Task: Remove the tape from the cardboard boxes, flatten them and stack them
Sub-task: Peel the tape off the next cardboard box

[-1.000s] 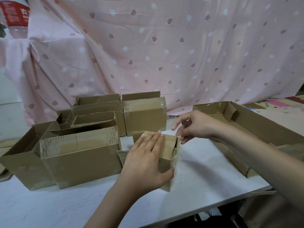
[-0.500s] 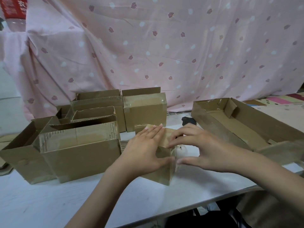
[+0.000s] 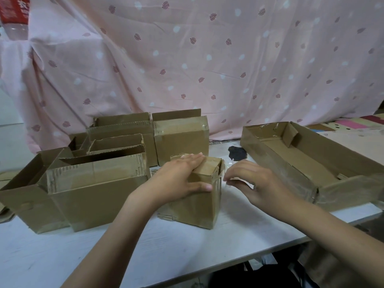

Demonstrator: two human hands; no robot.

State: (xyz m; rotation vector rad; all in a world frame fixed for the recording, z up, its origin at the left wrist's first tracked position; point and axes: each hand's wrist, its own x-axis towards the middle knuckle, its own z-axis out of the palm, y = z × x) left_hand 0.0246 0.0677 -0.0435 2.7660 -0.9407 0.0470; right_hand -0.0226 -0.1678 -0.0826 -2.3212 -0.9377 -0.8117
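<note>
Since half a second ago the right hand (image 3: 252, 185) has drawn off the small box (image 3: 204, 196) and now hangs just to its right, fingers curled, thumb and fingertips pinched together; whether a clear strip of tape lies between them cannot be told. From the head camera, the left hand (image 3: 179, 179) lies flat over the box top, fingers straight, thumb pressed on the near face. That box stands mid-table (image 3: 187, 252), near the front edge. Open boxes (image 3: 91, 190) crowd its left; a long shallow box (image 3: 307, 163) lies right, bare tabletop between.
</note>
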